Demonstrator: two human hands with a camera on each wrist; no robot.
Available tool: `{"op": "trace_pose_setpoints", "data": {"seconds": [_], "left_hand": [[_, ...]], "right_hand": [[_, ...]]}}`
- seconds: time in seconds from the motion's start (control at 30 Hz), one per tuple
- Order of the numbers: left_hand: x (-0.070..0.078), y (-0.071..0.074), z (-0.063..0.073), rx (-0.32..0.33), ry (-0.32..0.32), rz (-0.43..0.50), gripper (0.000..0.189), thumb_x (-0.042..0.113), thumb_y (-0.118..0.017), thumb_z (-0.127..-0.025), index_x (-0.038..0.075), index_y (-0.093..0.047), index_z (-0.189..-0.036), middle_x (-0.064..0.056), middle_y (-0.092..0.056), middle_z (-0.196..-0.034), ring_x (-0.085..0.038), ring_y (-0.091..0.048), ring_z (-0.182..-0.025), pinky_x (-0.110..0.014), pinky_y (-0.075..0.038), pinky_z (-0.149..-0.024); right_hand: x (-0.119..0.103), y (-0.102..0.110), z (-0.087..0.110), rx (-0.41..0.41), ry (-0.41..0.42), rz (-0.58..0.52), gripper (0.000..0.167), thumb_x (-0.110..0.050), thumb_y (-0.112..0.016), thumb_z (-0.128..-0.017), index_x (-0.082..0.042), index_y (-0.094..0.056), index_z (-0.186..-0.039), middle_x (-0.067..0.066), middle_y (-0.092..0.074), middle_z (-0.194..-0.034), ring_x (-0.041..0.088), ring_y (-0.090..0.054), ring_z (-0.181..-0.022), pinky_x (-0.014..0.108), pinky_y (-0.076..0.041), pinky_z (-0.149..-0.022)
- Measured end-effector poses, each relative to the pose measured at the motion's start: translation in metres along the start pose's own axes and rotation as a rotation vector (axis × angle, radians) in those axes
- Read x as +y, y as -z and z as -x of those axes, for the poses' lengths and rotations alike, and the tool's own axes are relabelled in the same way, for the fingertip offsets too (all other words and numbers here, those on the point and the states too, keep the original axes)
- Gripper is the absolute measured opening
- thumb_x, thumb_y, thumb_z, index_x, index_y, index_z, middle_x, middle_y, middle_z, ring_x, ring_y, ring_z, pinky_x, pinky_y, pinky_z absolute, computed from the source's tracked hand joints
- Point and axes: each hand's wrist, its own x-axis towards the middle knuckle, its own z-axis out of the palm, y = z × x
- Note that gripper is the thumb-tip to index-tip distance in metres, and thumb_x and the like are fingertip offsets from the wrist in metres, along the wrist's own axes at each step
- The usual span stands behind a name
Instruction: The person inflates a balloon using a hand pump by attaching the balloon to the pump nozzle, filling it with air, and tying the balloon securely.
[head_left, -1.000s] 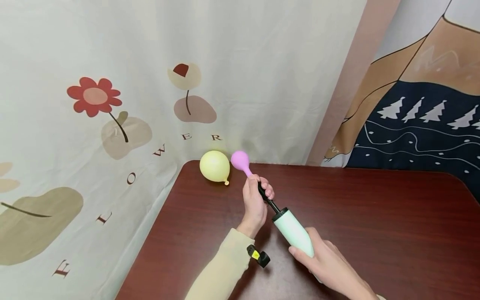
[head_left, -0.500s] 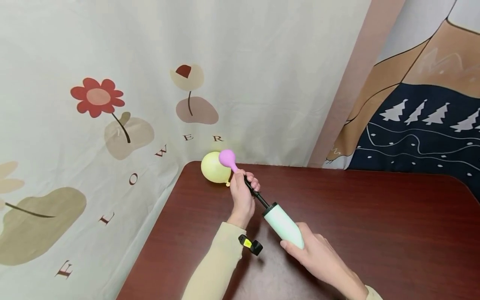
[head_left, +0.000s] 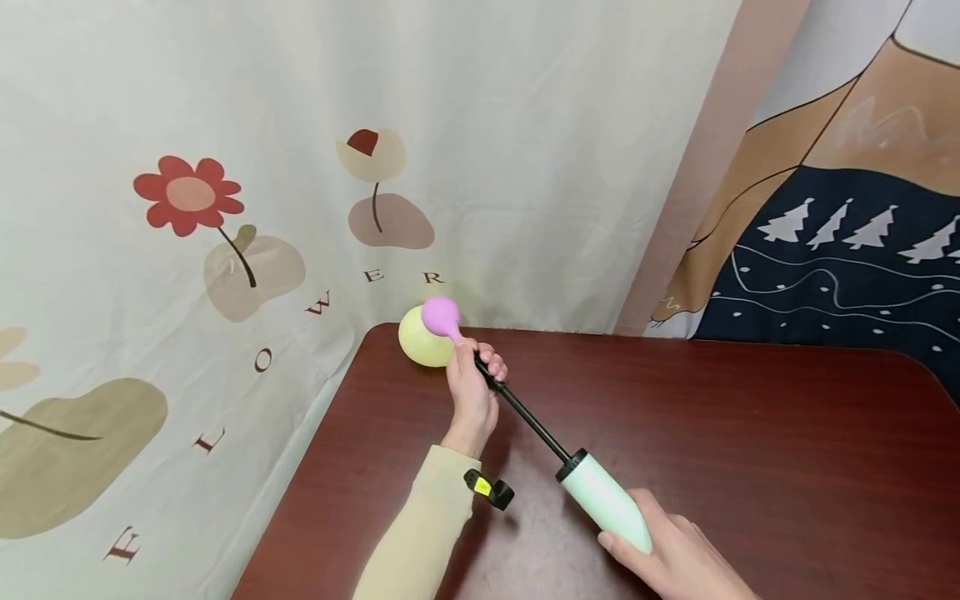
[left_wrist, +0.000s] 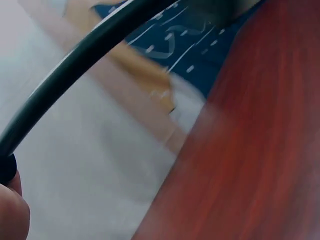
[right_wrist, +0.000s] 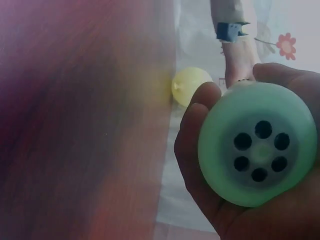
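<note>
A balloon pump with a mint-green barrel (head_left: 606,502) and a long black rod (head_left: 534,423) slants across the head view. My left hand (head_left: 471,390) grips its black nozzle end together with the neck of a small, partly inflated pink balloon (head_left: 440,317). Around the barrel's rear curls my right hand (head_left: 678,550). The right wrist view shows the barrel's round end cap (right_wrist: 257,145) with several dark holes, fingers and thumb wrapped about it. Behind the pink balloon, a tied yellow balloon (head_left: 422,340) lies on the table, partly covered in the head view.
The brown wooden table (head_left: 712,417) reaches back to a pale curtain (head_left: 525,167) printed with flowers and letters. A dark blue cloth (head_left: 840,258) with white trees hangs at the right. A black wrist strap device (head_left: 489,489) sits on the left sleeve.
The left hand and pink balloon have moved left, now in front of the yellow balloon. My right hand first went up-left, then pulled back down-right, so more black rod shows.
</note>
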Motion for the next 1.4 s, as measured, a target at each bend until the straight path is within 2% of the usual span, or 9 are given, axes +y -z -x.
{"op": "trace_pose_setpoints", "data": {"seconds": [0.3,0.43,0.53,0.67,0.87,1.0,1.13,1.27,1.4], "left_hand": [[-0.019,-0.012,0.024,-0.054,0.026,0.035,0.027,0.022,-0.036,-0.114,0.014,-0.044,-0.089,0.002,-0.045,-0.071,-0.006,-0.041,-0.055,-0.016,-0.036,-0.049],[-0.031,-0.014,0.039,-0.071,0.070,-0.008,0.029,0.024,-0.036,-0.114,0.013,-0.045,-0.089,0.002,-0.045,-0.071,-0.007,-0.041,-0.054,-0.017,-0.036,-0.049],[-0.037,-0.012,0.043,-0.065,0.079,-0.041,0.031,0.026,-0.037,-0.114,0.013,-0.045,-0.088,0.003,-0.045,-0.071,-0.006,-0.041,-0.054,-0.017,-0.036,-0.049],[-0.036,-0.007,0.038,-0.044,0.055,-0.062,0.032,0.028,-0.037,-0.114,0.013,-0.046,-0.088,0.003,-0.045,-0.070,-0.005,-0.042,-0.053,-0.016,-0.036,-0.048],[-0.025,-0.005,0.022,-0.006,0.034,-0.055,0.031,0.031,-0.037,-0.115,0.014,-0.045,-0.090,0.003,-0.045,-0.069,-0.005,-0.043,-0.051,-0.016,-0.037,-0.046],[-0.013,0.000,0.008,0.029,0.028,-0.026,0.032,0.032,-0.038,-0.114,0.013,-0.044,-0.089,0.003,-0.045,-0.069,-0.005,-0.042,-0.051,-0.016,-0.035,-0.045],[-0.003,0.006,-0.001,0.051,0.014,-0.013,0.034,0.032,-0.038,-0.114,0.012,-0.043,-0.087,0.003,-0.044,-0.068,-0.005,-0.041,-0.051,-0.016,-0.035,-0.046],[0.003,0.006,-0.002,0.031,-0.013,0.020,0.030,0.027,-0.036,-0.114,0.014,-0.042,-0.088,0.002,-0.044,-0.069,-0.006,-0.040,-0.052,-0.016,-0.035,-0.048],[0.001,0.000,0.006,-0.026,-0.012,0.034,0.027,0.022,-0.035,-0.114,0.014,-0.043,-0.090,0.002,-0.044,-0.070,-0.007,-0.041,-0.052,-0.017,-0.035,-0.048]], "right_hand": [[-0.019,-0.003,-0.022,0.121,0.086,-0.004,0.056,-0.055,-0.074,-0.091,-0.014,-0.058,-0.127,-0.006,-0.061,-0.087,0.006,-0.055,-0.072,0.029,-0.047,-0.064],[-0.024,-0.005,-0.034,0.159,0.136,-0.026,0.054,-0.054,-0.073,-0.093,-0.013,-0.058,-0.125,-0.006,-0.061,-0.084,0.006,-0.055,-0.069,0.028,-0.047,-0.062],[-0.026,-0.009,-0.041,0.166,0.148,-0.040,0.052,-0.051,-0.074,-0.093,-0.013,-0.058,-0.124,-0.006,-0.060,-0.082,0.006,-0.054,-0.067,0.028,-0.046,-0.060],[-0.028,-0.016,-0.044,0.180,0.143,-0.060,0.052,-0.050,-0.075,-0.092,-0.014,-0.059,-0.126,-0.006,-0.061,-0.083,0.006,-0.054,-0.067,0.028,-0.045,-0.059],[-0.030,-0.017,-0.037,0.196,0.133,-0.052,0.055,-0.053,-0.074,-0.093,-0.015,-0.060,-0.130,-0.005,-0.066,-0.091,0.006,-0.058,-0.073,0.030,-0.049,-0.065],[-0.021,-0.013,-0.022,0.115,0.051,-0.057,0.059,-0.055,-0.074,-0.092,-0.016,-0.059,-0.133,-0.005,-0.067,-0.100,0.007,-0.058,-0.079,0.033,-0.049,-0.069],[-0.005,-0.010,-0.003,0.047,0.009,-0.045,0.060,-0.053,-0.075,-0.091,-0.014,-0.057,-0.133,-0.004,-0.066,-0.100,0.007,-0.056,-0.076,0.031,-0.047,-0.066],[0.004,-0.006,0.008,0.035,0.040,-0.022,0.060,-0.051,-0.076,-0.091,-0.011,-0.057,-0.131,-0.005,-0.064,-0.091,0.004,-0.053,-0.069,0.027,-0.045,-0.061],[0.002,-0.005,0.002,0.047,0.061,-0.010,0.059,-0.054,-0.075,-0.091,-0.013,-0.057,-0.129,-0.005,-0.062,-0.090,0.005,-0.053,-0.070,0.028,-0.045,-0.062]]}}
